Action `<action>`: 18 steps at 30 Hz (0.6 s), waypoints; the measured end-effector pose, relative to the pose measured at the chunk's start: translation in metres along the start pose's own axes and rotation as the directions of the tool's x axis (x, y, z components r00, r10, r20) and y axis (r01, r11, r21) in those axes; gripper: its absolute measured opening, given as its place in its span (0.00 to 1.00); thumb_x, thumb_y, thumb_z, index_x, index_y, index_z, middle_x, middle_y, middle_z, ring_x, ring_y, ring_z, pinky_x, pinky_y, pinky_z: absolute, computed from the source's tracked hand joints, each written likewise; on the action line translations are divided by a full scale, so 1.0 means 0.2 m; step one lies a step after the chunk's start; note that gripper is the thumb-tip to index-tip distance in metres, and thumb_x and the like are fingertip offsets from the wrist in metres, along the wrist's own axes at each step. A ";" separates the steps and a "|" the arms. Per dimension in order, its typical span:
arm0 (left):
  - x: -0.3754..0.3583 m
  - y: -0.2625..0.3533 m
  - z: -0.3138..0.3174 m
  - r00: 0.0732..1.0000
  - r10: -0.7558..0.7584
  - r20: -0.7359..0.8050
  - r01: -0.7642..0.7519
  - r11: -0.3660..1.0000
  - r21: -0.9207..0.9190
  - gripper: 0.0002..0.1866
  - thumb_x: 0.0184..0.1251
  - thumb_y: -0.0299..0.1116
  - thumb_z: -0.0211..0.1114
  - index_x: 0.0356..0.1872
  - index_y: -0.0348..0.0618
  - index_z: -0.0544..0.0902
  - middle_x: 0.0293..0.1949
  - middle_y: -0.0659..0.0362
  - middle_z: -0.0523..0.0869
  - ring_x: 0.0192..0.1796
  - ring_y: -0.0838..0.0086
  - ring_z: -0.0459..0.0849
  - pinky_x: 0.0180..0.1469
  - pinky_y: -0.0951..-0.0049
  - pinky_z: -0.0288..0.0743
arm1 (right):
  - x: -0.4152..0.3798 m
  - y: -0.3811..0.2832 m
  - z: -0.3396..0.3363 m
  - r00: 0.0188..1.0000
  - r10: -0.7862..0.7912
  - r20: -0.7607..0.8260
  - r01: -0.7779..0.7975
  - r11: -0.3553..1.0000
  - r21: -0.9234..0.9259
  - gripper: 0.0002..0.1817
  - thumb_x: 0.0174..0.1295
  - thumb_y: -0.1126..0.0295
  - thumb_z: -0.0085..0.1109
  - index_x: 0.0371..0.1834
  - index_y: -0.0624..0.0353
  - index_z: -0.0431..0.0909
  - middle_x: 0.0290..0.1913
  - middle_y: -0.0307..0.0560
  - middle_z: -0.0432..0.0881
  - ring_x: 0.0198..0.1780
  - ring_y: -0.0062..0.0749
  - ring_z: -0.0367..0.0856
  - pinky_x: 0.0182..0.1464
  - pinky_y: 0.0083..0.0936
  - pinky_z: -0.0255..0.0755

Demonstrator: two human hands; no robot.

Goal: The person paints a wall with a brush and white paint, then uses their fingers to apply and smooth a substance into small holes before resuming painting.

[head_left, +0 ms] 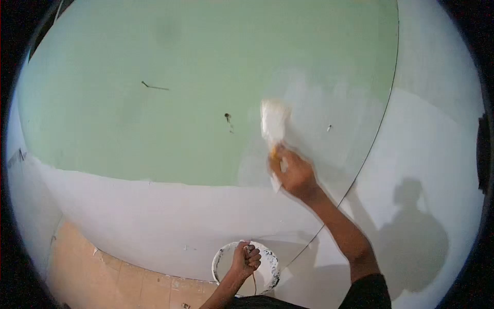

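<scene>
My right hand (293, 172) is closed round the handle of a wide paintbrush (274, 121), its bristles coated in white paint. The bristles are against the green wall (170, 134), at the left edge of a patch of thin white paint (314, 103). Lower down, my left hand (247, 258) is in a fist over a white bucket (275, 268) with dark smears on its rim. A thin bucket handle (254, 282) runs down from this fist. White paint shows inside the bucket.
A nail (145, 84) sticks out of the green part, with a hole (227, 116) and a small fixing (330, 127) to its right. White paint covers the wall's lower band (154, 206). A dark line (378, 131) runs down the right side. Tan floor tiles (139, 283) lie below.
</scene>
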State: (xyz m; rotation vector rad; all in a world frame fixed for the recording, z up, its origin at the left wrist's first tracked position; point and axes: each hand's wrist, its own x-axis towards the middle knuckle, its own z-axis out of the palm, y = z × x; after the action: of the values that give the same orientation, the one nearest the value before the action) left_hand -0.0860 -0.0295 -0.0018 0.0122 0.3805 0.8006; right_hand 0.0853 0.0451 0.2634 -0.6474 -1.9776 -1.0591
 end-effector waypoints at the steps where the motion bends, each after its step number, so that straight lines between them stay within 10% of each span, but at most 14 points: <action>1: 0.01 0.01 -0.01 0.999 -0.030 0.023 0.031 0.999 -0.021 0.17 0.64 0.43 0.59 0.19 0.53 0.67 0.15 0.70 0.56 0.16 0.81 0.53 0.15 0.79 0.46 | -0.07 -0.10 0.02 0.994 -0.084 0.070 0.088 0.995 -0.050 0.08 0.58 0.74 0.63 0.38 0.65 0.75 0.43 0.61 0.81 0.45 0.46 0.86 0.43 0.32 0.85; 6: 0.02 0.00 -0.02 1.000 -0.024 -0.001 0.024 1.000 -0.007 0.19 0.64 0.43 0.59 0.17 0.53 0.64 0.15 0.70 0.55 0.16 0.81 0.52 0.15 0.79 0.46 | -0.24 -0.30 -0.02 0.951 -0.153 0.269 0.155 0.988 0.013 0.10 0.54 0.75 0.62 0.38 0.64 0.75 0.44 0.61 0.80 0.50 0.50 0.85 0.47 0.29 0.85; 12: 0.02 0.01 -0.01 0.999 -0.044 0.000 0.044 0.999 0.031 0.19 0.64 0.42 0.59 0.16 0.54 0.63 0.15 0.69 0.55 0.16 0.81 0.52 0.15 0.80 0.45 | 0.13 0.04 -0.24 0.858 0.380 0.345 -0.510 0.710 0.486 0.09 0.53 0.77 0.69 0.39 0.62 0.83 0.37 0.50 0.86 0.35 0.30 0.85 0.41 0.27 0.79; 18: 0.04 0.04 -0.06 0.994 -0.081 0.074 0.080 0.996 0.026 0.19 0.65 0.43 0.57 0.17 0.52 0.64 0.17 0.68 0.55 0.17 0.80 0.53 0.16 0.79 0.48 | 0.78 0.52 -0.51 0.975 0.222 -0.014 -0.212 0.947 0.242 0.06 0.52 0.74 0.71 0.32 0.62 0.85 0.28 0.45 0.86 0.30 0.22 0.82 0.34 0.23 0.76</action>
State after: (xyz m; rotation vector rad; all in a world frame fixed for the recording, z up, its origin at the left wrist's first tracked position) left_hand -0.0898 -0.0204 -0.0136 0.0477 0.3177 0.7140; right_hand 0.1142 0.0230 0.4737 -0.6873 -1.9092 -0.6827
